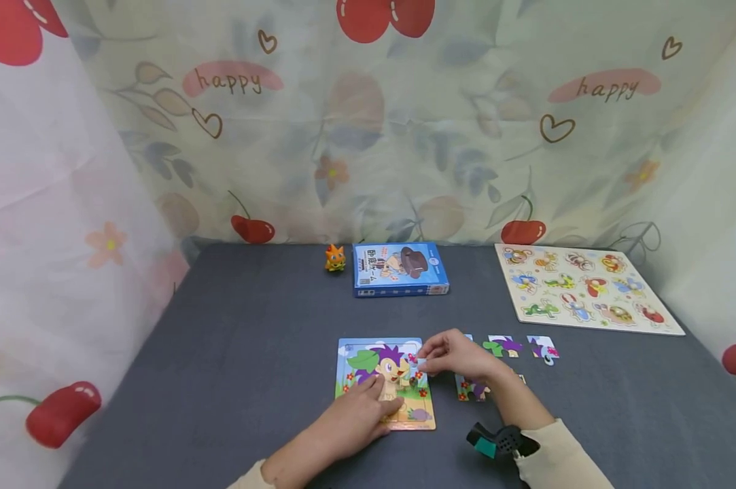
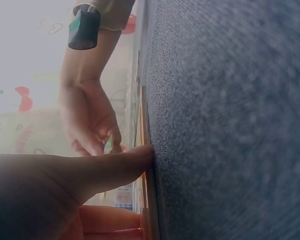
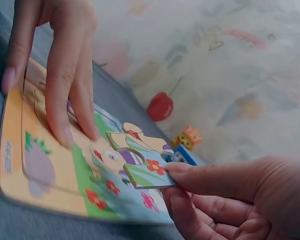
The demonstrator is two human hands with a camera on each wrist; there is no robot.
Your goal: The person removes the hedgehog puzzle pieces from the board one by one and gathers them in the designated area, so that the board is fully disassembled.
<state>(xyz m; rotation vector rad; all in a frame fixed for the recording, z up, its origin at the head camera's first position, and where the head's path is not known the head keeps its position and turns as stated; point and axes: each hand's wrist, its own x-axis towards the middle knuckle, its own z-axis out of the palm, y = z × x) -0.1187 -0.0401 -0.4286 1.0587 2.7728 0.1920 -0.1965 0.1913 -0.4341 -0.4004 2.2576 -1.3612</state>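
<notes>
A hedgehog jigsaw puzzle (image 1: 427, 420) lies flat on the dark table, most of its picture showing. My left hand (image 1: 358, 411) rests on it, fingers fairly straight on the picture and the thumb (image 2: 125, 162) against the edge. Over the puzzle's right side, my right hand (image 1: 459, 356) pinches a puzzle piece (image 3: 146, 172) between thumb and fingertips. That piece carries a red flower on pale blue and green. In the right wrist view it is held tilted above the picture. Loose puzzle pieces (image 1: 505, 346) lie to the right, some partly hidden by my right hand and forearm.
Behind the puzzle stand a blue box (image 1: 398, 270) and a small orange toy figure (image 1: 335, 258). A white board with insect pictures (image 1: 588, 288) lies at the back right. A printed cloth (image 1: 368, 170) hangs along the table's far edge.
</notes>
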